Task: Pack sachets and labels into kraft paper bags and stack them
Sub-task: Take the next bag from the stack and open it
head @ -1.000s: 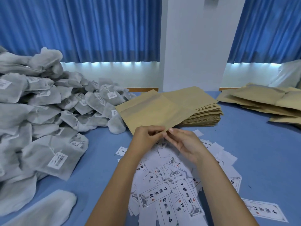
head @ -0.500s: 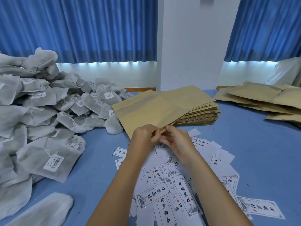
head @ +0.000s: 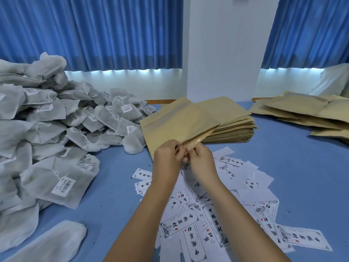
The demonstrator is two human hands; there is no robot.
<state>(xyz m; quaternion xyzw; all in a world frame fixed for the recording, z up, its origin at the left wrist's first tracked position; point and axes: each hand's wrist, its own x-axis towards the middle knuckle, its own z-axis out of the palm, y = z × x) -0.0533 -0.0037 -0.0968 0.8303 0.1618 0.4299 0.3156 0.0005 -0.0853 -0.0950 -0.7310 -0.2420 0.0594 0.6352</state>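
Note:
A kraft paper bag [head: 175, 123] is held just above the table, in front of a stack of flat kraft bags [head: 232, 127]. My left hand [head: 167, 157] and my right hand [head: 202, 161] both pinch its near edge, and the top layer there is peeling up so the mouth gapes slightly. White printed labels [head: 211, 214] lie scattered on the blue table under my forearms. A big heap of grey sachets with barcode tags [head: 47, 133] fills the left side.
Filled kraft bags [head: 306, 112] lie piled at the far right. One loose sachet [head: 49, 241] lies at the near left. A white pillar [head: 224, 48] and blue curtains [head: 94, 31] stand behind the table. Bare blue table [head: 302, 167] shows on the right.
My hands have lifted the bag's near edge a little and the upper layer has begun to separate, opening the mouth. The view has tilted slightly.

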